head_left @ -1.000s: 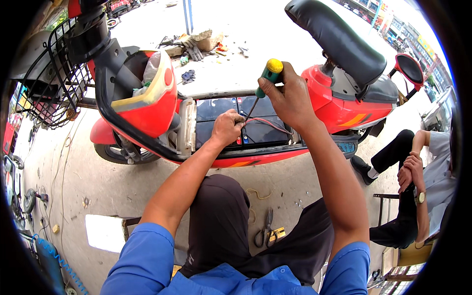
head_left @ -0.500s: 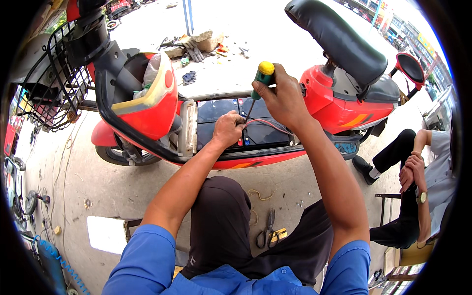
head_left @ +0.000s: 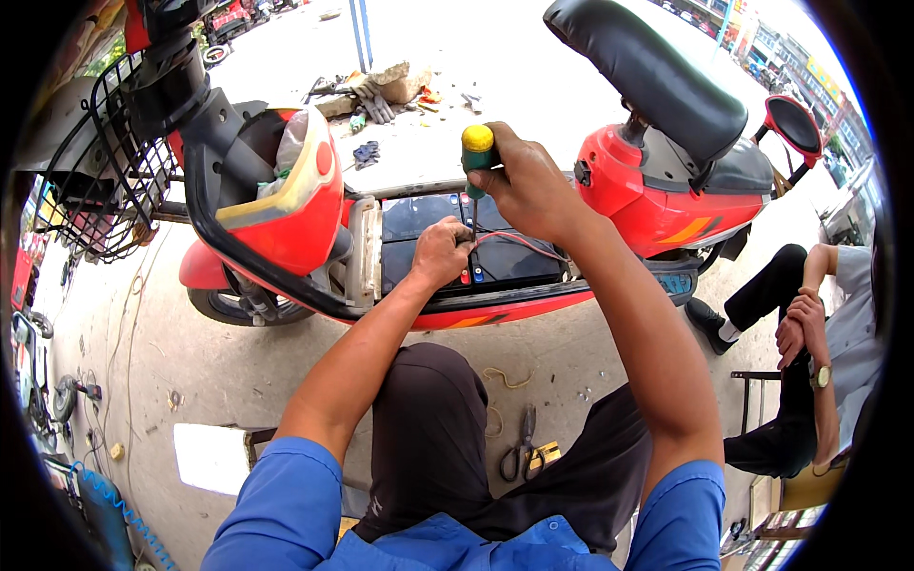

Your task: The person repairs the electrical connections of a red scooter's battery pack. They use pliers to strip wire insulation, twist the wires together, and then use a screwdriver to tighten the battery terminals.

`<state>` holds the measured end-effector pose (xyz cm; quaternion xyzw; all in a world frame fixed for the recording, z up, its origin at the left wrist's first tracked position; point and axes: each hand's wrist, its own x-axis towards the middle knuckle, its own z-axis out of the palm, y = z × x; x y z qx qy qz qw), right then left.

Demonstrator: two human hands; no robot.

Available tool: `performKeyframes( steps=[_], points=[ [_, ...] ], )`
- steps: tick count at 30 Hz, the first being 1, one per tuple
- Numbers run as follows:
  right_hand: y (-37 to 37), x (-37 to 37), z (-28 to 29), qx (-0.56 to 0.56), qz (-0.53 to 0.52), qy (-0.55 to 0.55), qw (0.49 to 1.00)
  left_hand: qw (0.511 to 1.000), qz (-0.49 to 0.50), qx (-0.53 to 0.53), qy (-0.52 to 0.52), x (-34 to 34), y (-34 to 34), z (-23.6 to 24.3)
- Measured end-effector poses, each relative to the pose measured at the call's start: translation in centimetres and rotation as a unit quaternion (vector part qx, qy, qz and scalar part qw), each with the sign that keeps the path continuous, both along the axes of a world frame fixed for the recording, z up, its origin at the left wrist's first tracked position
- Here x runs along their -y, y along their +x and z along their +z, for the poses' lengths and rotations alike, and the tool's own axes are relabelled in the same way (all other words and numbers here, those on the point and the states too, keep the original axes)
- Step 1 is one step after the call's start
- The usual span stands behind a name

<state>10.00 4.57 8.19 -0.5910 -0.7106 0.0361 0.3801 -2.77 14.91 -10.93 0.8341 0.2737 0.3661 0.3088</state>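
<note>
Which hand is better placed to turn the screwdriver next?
Probably the right hand: it grips the screwdriver by its handle, with the shaft pointing down toward the batteries. The left hand sits low, fingers near the shaft's lower end, seemingly better placed for steadying.

Scooter [head_left: 286, 228] crosswise ahead: basket [head_left: 112, 186] at left end, seat [head_left: 666, 90] at right, batteries [head_left: 414, 214] in middle. Left hand [head_left: 440, 252] over batteries; screwdriver [head_left: 478, 169] in right hand [head_left: 533, 186], beyond and rightward. Scissors [head_left: 526, 442] on ground [head_left: 228, 381] between knees [head_left: 428, 376]; seated person [head_left: 852, 324] far right.
</note>
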Motion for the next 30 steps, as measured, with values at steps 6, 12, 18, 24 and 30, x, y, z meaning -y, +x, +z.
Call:
performKeyframes(
  steps=[6, 12, 18, 24, 30],
  points=[
    [-0.7, -1.2, -0.4, 0.043, 0.035, 0.080, 0.995, 0.999, 0.000, -0.041, -0.011, -0.4, 0.0, -0.1],
    [0.3, -2.5, -0.1, 0.063, 0.018, 0.114, 0.991, 0.999, -0.001, -0.032, -0.015, -0.2, 0.0, 0.0],
    [0.5, -2.9, 0.0, 0.090, -0.031, 0.129, 0.987, 0.999, -0.001, 0.000, -0.036, 0.0, -0.1, -0.1],
    [0.2, -3.0, 0.3, 0.099, -0.068, 0.101, 0.988, 0.999, 0.005, 0.029, -0.034, 0.1, -0.1, -0.1],
    [0.2, -3.6, -0.3, 0.059, -0.037, 0.158, 0.985, 0.998, 0.015, 0.050, -0.028, -0.2, -0.1, -0.4]
  ],
)
